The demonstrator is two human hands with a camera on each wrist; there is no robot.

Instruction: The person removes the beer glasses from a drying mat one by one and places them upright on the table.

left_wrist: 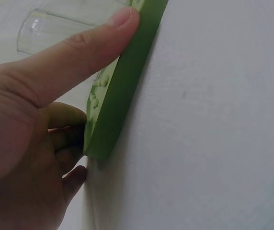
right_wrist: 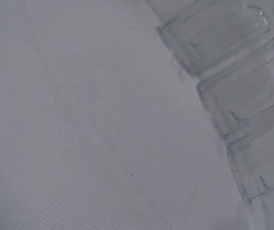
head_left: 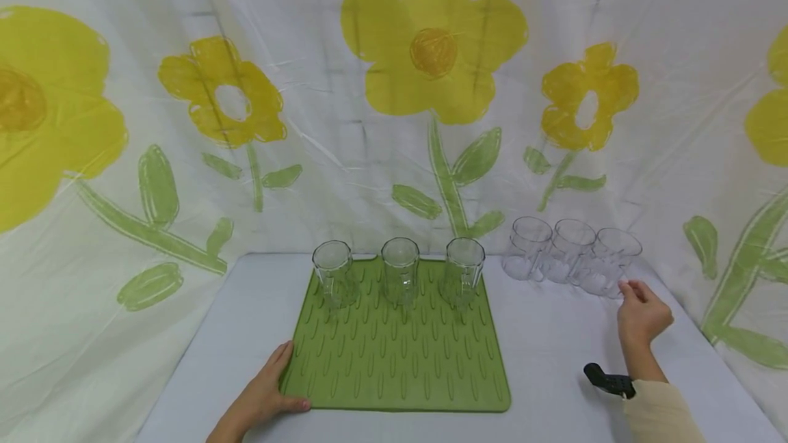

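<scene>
My left hand (head_left: 263, 388) holds the near left corner of a green drying mat (head_left: 394, 361), thumb along its front edge and fingers against its left side. In the left wrist view, the thumb (left_wrist: 91, 57) lies over the mat's edge. Three clear glass mugs stand on the mat's far part: a left one (head_left: 335, 275), a middle one (head_left: 400, 272) and a right one (head_left: 463, 273). Curled fingertips of my right hand (head_left: 643, 314) pinch at the lower right side of the rightmost clear mug (head_left: 606, 262); the contact is small and hard to see. The right wrist view does not show this hand.
Left of that mug, close together on the white table (head_left: 554, 354), stand two more clear mugs, one in the middle (head_left: 571, 251) and one nearest the mat (head_left: 526, 248). A flower-print curtain (head_left: 308, 87) hangs behind. A black strap piece (head_left: 606, 383) juts from the right wrist.
</scene>
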